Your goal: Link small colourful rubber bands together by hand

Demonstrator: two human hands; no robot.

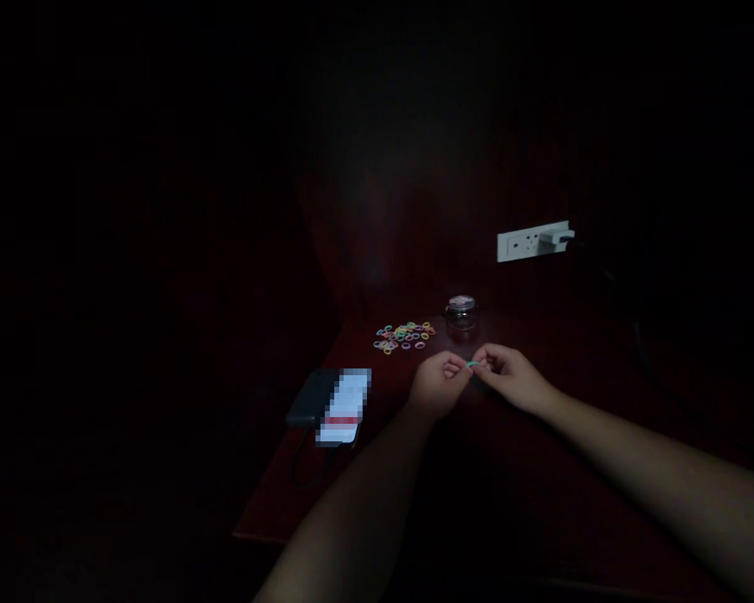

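Between the fingertips of both hands is a small green hair tie, partly covered by the fingers. My left hand pinches its left side, fingers curled. From the right, my right hand grips the other side between thumb and fingers. Beyond my left hand, a loose spread of pastel hair ties in pink, yellow, green and purple lies on the dark red table. A small clear round jar with a lid stands just past my hands.
A lit phone lies to the left, against a dark flat box-shaped device with a cable near it. On the back wall is a white socket panel with a plug in it. The table's left edge shows; the surroundings are very dark.
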